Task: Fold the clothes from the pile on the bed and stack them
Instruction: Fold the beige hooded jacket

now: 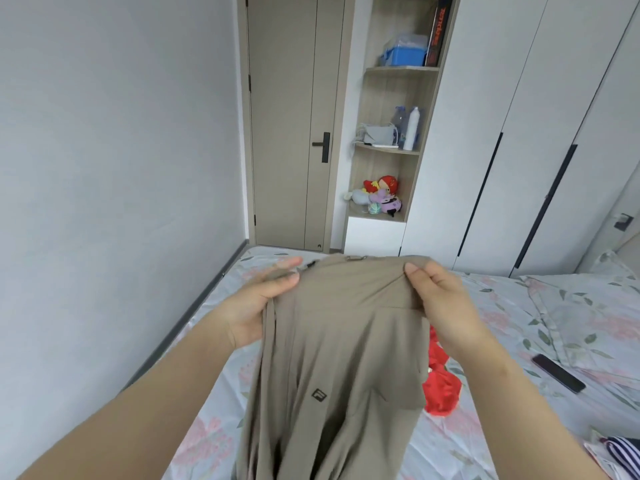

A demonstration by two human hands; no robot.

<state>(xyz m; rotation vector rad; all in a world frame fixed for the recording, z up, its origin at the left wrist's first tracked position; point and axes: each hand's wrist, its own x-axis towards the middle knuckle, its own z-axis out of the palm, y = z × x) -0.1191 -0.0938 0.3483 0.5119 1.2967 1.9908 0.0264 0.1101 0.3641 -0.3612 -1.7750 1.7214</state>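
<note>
Holds a taupe garment (339,358) up over the floral bed (502,306), gripping its left edge in the left hand (258,306) and pinching its top edge with the right hand (443,306). Just behind it on the bed, a crumpled red garment (441,389); farther right, a dark phone (558,373). Beyond, shelves (391,148) with plush toys (382,197) beside a closed door (287,133).

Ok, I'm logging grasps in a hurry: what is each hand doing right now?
Left hand: holding the tan garment, thumb pinching its upper left edge.
Right hand: holding the same garment, pinching its upper right edge.
</note>
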